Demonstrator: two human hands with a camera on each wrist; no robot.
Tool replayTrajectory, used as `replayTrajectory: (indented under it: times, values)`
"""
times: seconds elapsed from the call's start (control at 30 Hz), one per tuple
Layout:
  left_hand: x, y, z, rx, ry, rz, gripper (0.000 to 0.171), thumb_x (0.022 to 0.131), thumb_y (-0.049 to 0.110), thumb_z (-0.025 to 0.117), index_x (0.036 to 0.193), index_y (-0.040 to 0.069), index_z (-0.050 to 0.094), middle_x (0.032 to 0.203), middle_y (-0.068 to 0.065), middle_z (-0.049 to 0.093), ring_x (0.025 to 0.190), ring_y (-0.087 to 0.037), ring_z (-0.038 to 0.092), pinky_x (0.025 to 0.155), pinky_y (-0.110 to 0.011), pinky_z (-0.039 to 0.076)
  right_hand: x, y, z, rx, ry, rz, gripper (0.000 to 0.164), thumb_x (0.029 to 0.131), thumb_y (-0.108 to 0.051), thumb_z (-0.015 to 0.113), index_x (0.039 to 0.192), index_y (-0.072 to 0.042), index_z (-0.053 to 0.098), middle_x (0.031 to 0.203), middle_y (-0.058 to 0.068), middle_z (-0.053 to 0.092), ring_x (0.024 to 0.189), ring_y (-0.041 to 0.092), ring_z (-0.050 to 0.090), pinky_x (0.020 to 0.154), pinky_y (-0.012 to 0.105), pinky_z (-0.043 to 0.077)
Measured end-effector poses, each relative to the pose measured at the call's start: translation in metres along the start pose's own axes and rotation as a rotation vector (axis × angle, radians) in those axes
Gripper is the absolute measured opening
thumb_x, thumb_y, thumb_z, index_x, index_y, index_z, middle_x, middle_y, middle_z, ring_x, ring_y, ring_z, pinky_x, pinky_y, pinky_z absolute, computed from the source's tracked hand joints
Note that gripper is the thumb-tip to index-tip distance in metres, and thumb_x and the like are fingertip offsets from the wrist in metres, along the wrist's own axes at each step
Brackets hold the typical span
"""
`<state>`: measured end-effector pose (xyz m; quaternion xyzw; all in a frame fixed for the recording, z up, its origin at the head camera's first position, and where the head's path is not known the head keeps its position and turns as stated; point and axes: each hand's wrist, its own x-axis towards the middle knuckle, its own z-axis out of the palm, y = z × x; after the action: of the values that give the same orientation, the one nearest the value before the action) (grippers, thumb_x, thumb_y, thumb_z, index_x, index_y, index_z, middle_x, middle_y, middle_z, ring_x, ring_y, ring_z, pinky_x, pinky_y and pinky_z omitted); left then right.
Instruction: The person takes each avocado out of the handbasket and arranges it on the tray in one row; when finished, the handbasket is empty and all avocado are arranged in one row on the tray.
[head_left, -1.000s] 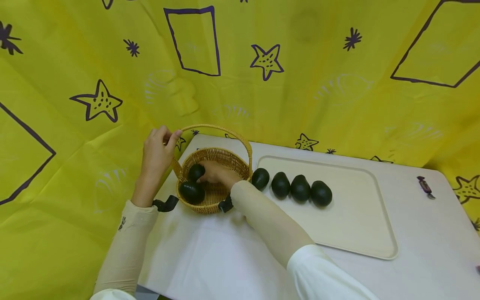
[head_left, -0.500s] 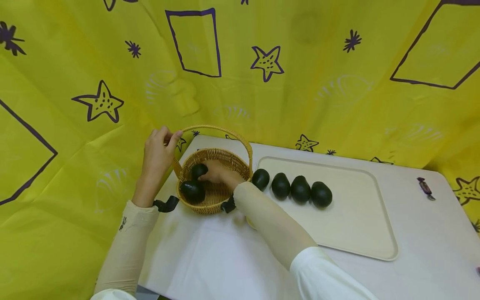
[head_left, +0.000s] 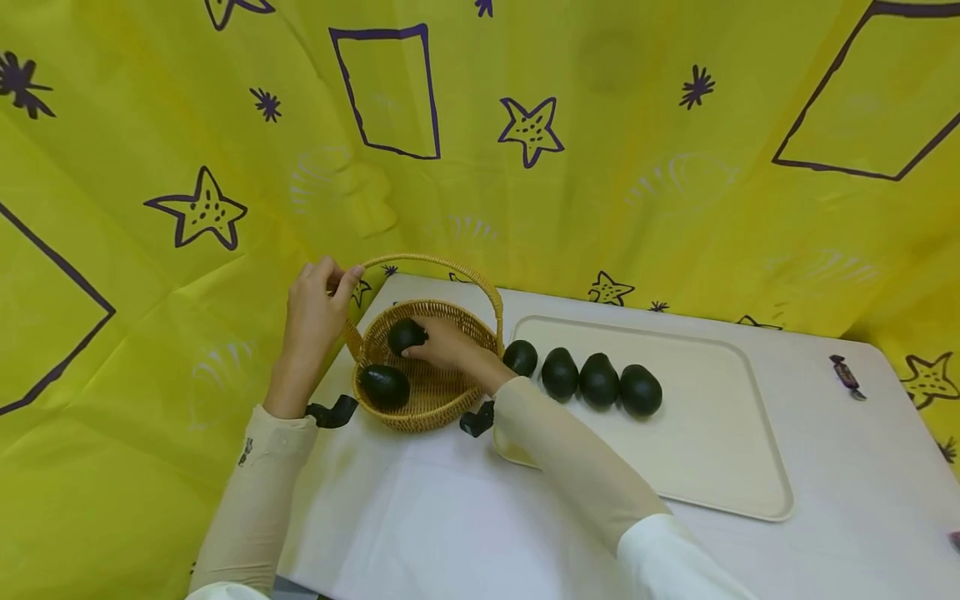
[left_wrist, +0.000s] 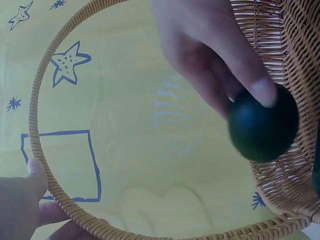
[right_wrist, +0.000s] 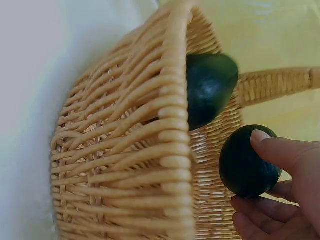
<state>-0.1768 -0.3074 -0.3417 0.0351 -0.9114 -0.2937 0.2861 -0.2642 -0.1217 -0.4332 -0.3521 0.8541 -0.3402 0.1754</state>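
Observation:
My left hand point(head_left: 318, 310) grips the arched handle of a wicker basket point(head_left: 420, 422) on its left side. My right hand point(head_left: 444, 343) holds a dark green avocado point(head_left: 407, 335) over the basket's opening, thumb on one side and fingers on the other, as the right wrist view shows. A second avocado point(head_left: 385, 386) lies inside the basket at the left. In the left wrist view the held avocado point(left_wrist: 265, 122) overlaps the basket's inner wall, with the fingers partly hidden behind it.
Right of the basket is a cream tray point(head_left: 712, 450). Several avocados point(head_left: 599, 381) stand in a row along its left half. A small wrapped candy point(head_left: 847, 376) lies on the white table point(head_left: 420, 517) at the far right. A yellow patterned cloth point(head_left: 600, 208) hangs behind.
My right hand has drawn the avocado up and slightly right, away from the one lying in the basket. My left hand keeps its grip on the handle.

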Motion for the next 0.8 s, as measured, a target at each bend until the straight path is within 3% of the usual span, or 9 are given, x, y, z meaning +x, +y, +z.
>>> replayTrajectory:
  times: [0.4,0.57,0.8]
  values:
    - [-0.001,0.003,0.001,-0.014,-0.012,-0.027,0.048,0.109,0.046,0.057,0.093,0.001,0.057,0.094,-0.018,0.056,0.090,-0.035,0.054,0.081,-0.042,0.040,-0.056,-0.004,-0.023,0.068,0.071,-0.138,0.076,0.101,-0.030,0.074,0.162,-0.004,0.038,0.160,0.016,0.050,0.143,0.033,0.053,0.115,0.044,0.046]
    - [-0.001,0.003,0.002,-0.013,-0.015,-0.029,0.049,0.109,0.047,0.056,0.093,0.001,0.058,0.095,-0.018,0.056,0.089,-0.035,0.054,0.080,-0.042,0.040,-0.087,-0.001,-0.032,0.045,0.064,-0.157,0.077,0.101,-0.033,0.074,0.163,-0.007,0.037,0.159,0.014,0.051,0.141,0.030,0.056,0.113,0.044,0.048]
    - [-0.002,0.002,0.002,-0.009,0.003,-0.026,0.049,0.109,0.047,0.056,0.094,0.000,0.059,0.095,-0.018,0.057,0.089,-0.034,0.055,0.079,-0.043,0.041,-0.133,0.010,-0.047,0.026,0.091,-0.165,0.076,0.102,-0.035,0.073,0.164,-0.011,0.037,0.163,0.012,0.047,0.149,0.029,0.047,0.118,0.047,0.042]
